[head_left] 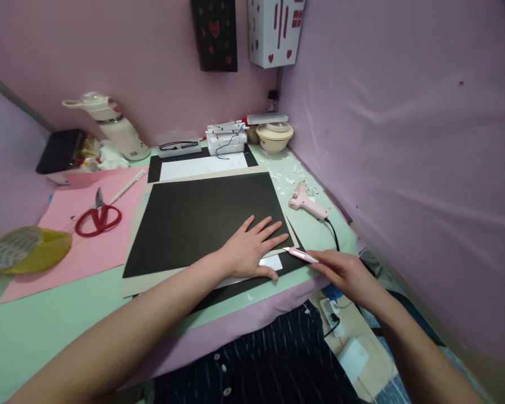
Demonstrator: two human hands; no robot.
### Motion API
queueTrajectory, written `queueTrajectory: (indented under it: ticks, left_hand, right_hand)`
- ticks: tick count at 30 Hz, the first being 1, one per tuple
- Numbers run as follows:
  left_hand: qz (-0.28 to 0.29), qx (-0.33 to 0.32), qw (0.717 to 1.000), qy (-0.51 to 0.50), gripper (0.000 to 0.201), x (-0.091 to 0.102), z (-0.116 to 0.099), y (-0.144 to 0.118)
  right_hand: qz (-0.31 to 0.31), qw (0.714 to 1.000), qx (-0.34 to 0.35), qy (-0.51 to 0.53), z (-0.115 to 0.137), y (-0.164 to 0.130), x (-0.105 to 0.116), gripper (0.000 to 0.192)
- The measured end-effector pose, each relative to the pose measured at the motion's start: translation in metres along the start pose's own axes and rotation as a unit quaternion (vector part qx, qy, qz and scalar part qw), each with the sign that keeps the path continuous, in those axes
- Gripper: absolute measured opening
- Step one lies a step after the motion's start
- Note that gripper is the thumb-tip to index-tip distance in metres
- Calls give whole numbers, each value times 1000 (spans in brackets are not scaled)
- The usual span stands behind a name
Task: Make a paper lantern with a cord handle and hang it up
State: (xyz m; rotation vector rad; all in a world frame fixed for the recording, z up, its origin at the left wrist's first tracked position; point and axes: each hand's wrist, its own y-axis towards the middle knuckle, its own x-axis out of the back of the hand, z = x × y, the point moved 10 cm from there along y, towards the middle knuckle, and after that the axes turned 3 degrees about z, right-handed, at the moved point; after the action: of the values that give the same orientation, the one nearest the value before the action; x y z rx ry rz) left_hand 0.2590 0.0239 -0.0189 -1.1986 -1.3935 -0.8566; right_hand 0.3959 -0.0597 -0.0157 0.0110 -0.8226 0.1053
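Pressing flat on the black sheet [202, 216], the left hand [248, 252] is lying open, fingers spread, near the sheet's lower right corner. The sheet is resting on a grey board [138, 283] on the green table [46, 320]. The right hand [345, 275] is gripping a pink knife [302, 256], its blade tip touching the sheet's right edge just beside the left fingertips. Red scissors [97, 217] are lying on pink paper [88, 252] to the left; a glue gun [307, 203] is lying to the right.

Scissors [97, 217] left of card sheet [202, 219]; glue gun [307, 203] right; bowl [274, 136] behind.
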Motion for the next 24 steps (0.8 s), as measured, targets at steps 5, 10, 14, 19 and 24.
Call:
queueTrajectory:
  ticks: [5, 10, 14, 19, 24]
  left_hand:
    - [-1, -1, 1000, 2, 101, 0, 0, 0]
    - [-5, 1, 1000, 6, 100, 0, -1, 0]
    - [-5, 1, 1000, 3, 101, 1, 0, -1]
    - [-5, 0, 1000, 3, 100, 0, 0, -1]
    - [-16, 55, 998, -23, 94, 1, -5, 13]
  right_hand:
    - [-2, 1000, 15, -2, 8, -2, -8, 32]
    - [-27, 999, -3, 25, 10, -4, -10, 30]
    - [-13, 999, -1, 31, 23, 3, -22, 30]
    - [-16, 1000, 9, 21, 34, 7, -28, 31]
    - [-23, 1000, -17, 6, 10, 5, -11, 30]
